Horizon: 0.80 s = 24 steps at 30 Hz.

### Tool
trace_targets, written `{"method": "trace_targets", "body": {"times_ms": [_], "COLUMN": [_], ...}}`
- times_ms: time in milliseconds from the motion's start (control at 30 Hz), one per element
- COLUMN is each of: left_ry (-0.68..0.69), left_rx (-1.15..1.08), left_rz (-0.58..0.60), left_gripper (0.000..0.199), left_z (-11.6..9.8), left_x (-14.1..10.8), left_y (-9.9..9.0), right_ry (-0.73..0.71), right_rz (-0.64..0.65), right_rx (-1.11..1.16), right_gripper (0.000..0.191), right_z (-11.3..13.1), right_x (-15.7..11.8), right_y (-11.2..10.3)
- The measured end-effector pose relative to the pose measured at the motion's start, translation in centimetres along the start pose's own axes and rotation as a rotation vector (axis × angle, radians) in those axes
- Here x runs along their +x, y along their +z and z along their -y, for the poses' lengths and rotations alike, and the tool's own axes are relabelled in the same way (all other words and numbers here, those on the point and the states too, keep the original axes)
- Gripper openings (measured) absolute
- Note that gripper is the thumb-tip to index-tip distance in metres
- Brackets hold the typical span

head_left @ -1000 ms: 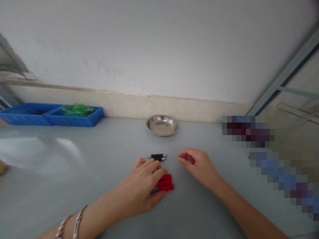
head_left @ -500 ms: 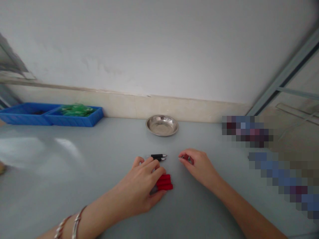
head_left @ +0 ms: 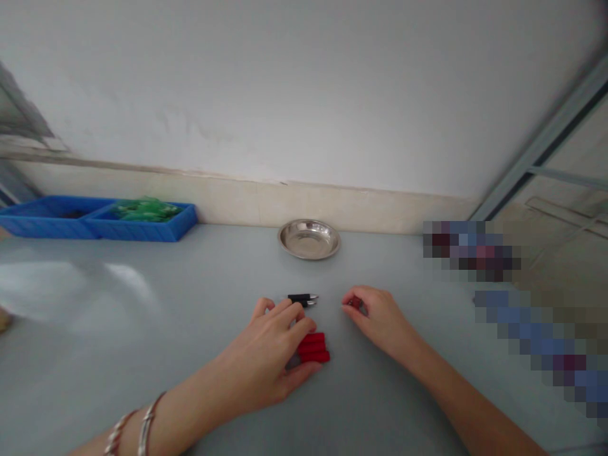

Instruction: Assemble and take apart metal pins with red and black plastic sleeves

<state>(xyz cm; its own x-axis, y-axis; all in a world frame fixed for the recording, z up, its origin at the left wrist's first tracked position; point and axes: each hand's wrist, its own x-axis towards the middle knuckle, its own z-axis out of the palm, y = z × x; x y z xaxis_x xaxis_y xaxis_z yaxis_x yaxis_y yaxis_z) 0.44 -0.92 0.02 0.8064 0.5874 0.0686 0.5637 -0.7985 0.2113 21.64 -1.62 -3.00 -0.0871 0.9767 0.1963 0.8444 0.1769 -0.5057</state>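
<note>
My left hand (head_left: pixel 278 348) lies over a row of several red pen barrels (head_left: pixel 314 347), its fingers curled around them and its thumb along the near side. The red ends stick out to the right, while the rest is hidden under the palm. Just beyond those fingertips, black pens (head_left: pixel 300 297) with silver tips lie on the table, partly covered by the hand. My right hand (head_left: pixel 373 310) rests to the right of the pens, thumb and forefinger pinched together. Something small and dark shows within its curled fingers, too small to name.
A shallow round metal dish (head_left: pixel 308 253) stands by the wall. At the back left is a blue two-part tray (head_left: pixel 137 230) with green plastic material in its right part and something dark in its left. A pixelated patch (head_left: pixel 541 335) covers the right edge of the grey table (head_left: pixel 228 259).
My right hand has shifted very slightly, and its pinched fingers have closed a little more. The left hand, red barrels and black pens stay in place.
</note>
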Motion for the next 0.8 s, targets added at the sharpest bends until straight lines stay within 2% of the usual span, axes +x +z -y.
{"method": "trace_targets", "body": {"times_ms": [200,333,500,800], "left_ry": [0.001,-0.094,-0.206,-0.193], "left_rx": [0.03,0.122,0.169,0.15], "left_rz": [-0.1,-0.176,-0.149,-0.165], "left_gripper": [0.024,0.019,0.022,0.02], "left_z": [0.7,1.8,2.7,3.1], "left_x": [0.1,0.5,0.8,0.9], "left_y": [0.3,0.2,0.3,0.9], "right_ry": [-0.001,-0.005,-0.006,-0.019], "right_rz": [0.035,0.07,0.073,0.05], "right_rx": [-0.059,-0.095,-0.113,-0.147], "right_gripper": [0.011,0.012,0.012,0.016], "right_z": [-0.3,-0.3,-0.4,-0.6], "right_x": [-0.1,-0.2,-0.3,-0.3], "right_y": [0.1,0.0,0.0,0.2]}}
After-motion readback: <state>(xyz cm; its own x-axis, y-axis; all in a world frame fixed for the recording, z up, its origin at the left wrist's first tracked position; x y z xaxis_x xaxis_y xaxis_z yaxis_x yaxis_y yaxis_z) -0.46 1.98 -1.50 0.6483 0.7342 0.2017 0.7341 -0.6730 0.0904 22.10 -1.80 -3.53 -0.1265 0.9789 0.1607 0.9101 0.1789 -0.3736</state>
